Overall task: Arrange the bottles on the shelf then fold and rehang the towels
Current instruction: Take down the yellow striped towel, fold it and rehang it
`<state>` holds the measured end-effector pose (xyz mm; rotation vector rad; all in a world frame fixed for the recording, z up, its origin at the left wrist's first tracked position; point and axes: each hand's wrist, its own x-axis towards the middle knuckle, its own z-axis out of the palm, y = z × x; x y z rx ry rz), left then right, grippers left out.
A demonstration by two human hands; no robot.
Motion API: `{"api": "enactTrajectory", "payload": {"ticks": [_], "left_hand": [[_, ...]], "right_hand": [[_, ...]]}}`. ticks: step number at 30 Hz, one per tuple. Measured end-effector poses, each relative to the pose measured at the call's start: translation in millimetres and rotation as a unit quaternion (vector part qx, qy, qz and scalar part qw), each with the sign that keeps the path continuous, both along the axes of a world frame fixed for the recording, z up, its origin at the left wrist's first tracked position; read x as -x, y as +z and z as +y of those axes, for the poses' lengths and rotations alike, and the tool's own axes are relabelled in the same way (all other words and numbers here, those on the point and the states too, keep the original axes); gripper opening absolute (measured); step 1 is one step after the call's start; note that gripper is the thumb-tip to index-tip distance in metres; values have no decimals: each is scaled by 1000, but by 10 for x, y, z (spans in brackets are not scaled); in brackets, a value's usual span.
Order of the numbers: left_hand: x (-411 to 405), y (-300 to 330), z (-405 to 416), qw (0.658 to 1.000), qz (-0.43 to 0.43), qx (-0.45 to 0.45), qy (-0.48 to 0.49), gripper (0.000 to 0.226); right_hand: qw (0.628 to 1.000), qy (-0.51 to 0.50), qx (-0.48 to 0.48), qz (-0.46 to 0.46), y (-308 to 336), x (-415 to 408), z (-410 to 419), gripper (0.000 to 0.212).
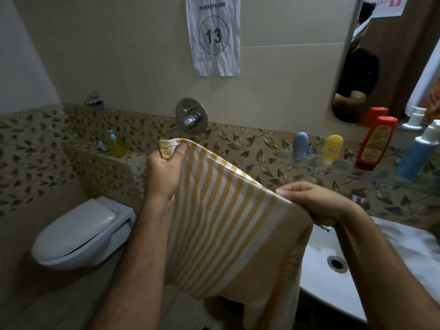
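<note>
A yellow-and-white striped towel hangs spread between both hands in the middle of the view. My left hand pinches its upper left corner, and my right hand grips the upper right corner lower down. The towel's bottom drapes past the sink's edge. On the glass shelf at the right stand a grey-blue bottle, a small yellow bottle, a red bottle and a blue bottle with a white top.
A white sink lies at the lower right, a closed white toilet at the lower left. A wall tap sits above the towel. A yellow soap dispenser stands on the tiled ledge. A mirror hangs above the shelf.
</note>
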<state>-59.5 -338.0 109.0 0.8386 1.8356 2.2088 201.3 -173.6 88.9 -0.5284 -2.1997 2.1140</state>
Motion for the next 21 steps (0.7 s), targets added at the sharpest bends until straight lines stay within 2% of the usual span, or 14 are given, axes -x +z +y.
{"api": "enactTrajectory", "payload": {"ticks": [2, 7, 9, 11, 15, 18, 21], "left_hand": [[13, -14, -35, 1000, 4, 6, -2, 19], [-10, -13, -104, 1000, -7, 6, 11, 16], [-26, -4, -147, 1000, 2, 4, 27, 15], [-31, -23, -178, 999, 9, 9, 35, 14], [-69, -66, -174, 998, 25, 13, 53, 17], [-107, -88, -129, 996, 39, -2, 83, 19], [-99, -39, -110, 990, 29, -21, 138, 23]], "right_hand": [[999, -29, -31, 21, -12, 15, 35, 50], [995, -46, -56, 69, -43, 67, -55, 43], [993, -59, -94, 45, -56, 109, -135, 39], [984, -118, -131, 21, -78, 168, -221, 38], [941, -234, -244, -33, -166, 283, -396, 28], [918, -232, -308, -91, -250, 279, -423, 33], [931, -210, -274, -115, -475, 90, -364, 29]]}}
